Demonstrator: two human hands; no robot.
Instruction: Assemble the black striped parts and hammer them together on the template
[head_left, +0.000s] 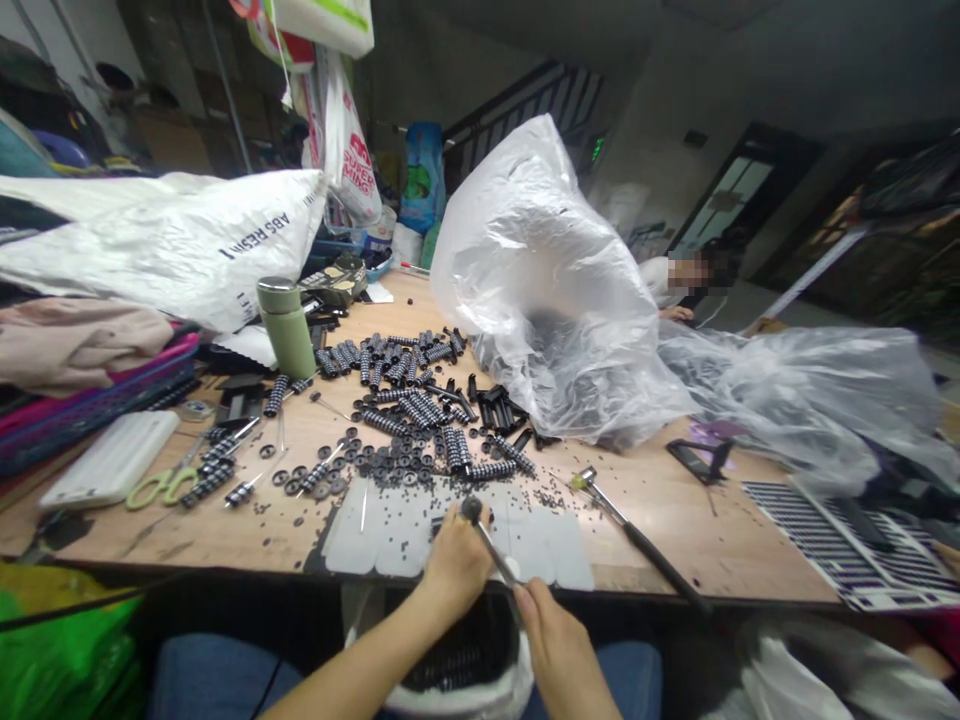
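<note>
My right hand (555, 635) is closed around the lower part of a hammer (495, 555) with a metal shaft and a dark round head. The hammer's head is over my left hand (459, 560). My left hand is curled on the grey mat (352, 540) at the table's front edge, closed on a small black part (437, 524) mostly hidden by the fingers. Just beyond the mat lie black ribbed cylinders (424, 408), loose black discs (401, 465) and scattered tiny black bits (540, 495). A white-lined bin (495, 700) with dark ribbed pieces stands below my hands.
A second hammer (637, 540) with a black grip lies to the right. Scissors (165, 485), a white box (112, 460) and a green flask (286, 330) are left. A big clear plastic bag (555, 270) stands behind the parts. Another person (660, 280) is further back.
</note>
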